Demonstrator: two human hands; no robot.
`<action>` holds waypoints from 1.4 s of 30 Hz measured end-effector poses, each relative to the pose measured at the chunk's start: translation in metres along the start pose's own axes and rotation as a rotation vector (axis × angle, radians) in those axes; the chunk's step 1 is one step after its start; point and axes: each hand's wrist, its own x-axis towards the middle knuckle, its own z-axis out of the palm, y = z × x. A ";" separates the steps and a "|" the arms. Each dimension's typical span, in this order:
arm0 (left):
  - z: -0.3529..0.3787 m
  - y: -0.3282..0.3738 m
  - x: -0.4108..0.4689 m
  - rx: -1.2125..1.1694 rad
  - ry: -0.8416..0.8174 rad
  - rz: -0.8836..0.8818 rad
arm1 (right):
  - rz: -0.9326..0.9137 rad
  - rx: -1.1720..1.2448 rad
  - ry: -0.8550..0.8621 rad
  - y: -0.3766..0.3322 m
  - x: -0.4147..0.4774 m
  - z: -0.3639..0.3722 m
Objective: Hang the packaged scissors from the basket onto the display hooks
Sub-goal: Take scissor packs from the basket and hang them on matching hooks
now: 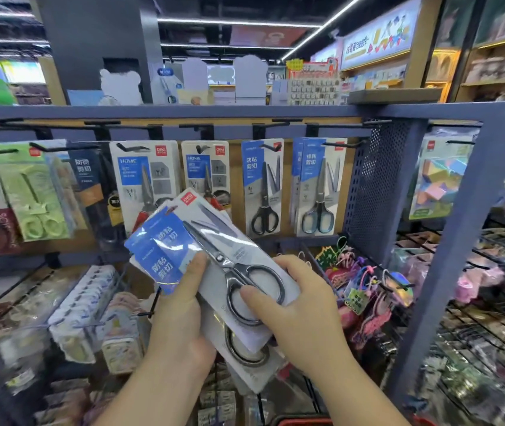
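- L hand (180, 318) grips scissor packs (223, 238), thumb on blue label.
- R hand (303, 312) pinches top pack's handle end.
- 2 packs seen in stack, tilted, below hooks (345, 143).
- Hung behind: 2 HOME packs (145, 176), 1 black-handled pack (263, 186), 1 blue-handled pack (317, 186).

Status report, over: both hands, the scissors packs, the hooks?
Left hand grips stack of scissors packs; right hand pinches top pack. Not on a hook yet. Matching black pack hangs ahead; path looks free.

Left hand (180, 318) gripping packaged scissors (229, 238), right hand (303, 309) pinching them
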 end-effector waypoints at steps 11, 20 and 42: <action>-0.006 -0.005 -0.006 0.024 -0.007 0.059 | 0.180 0.459 0.217 0.009 -0.001 0.012; -0.021 -0.004 0.010 0.006 0.091 0.061 | 0.270 0.818 0.163 0.017 0.001 -0.003; -0.027 0.024 0.021 0.017 0.019 0.120 | 0.293 0.534 0.232 0.074 0.073 -0.005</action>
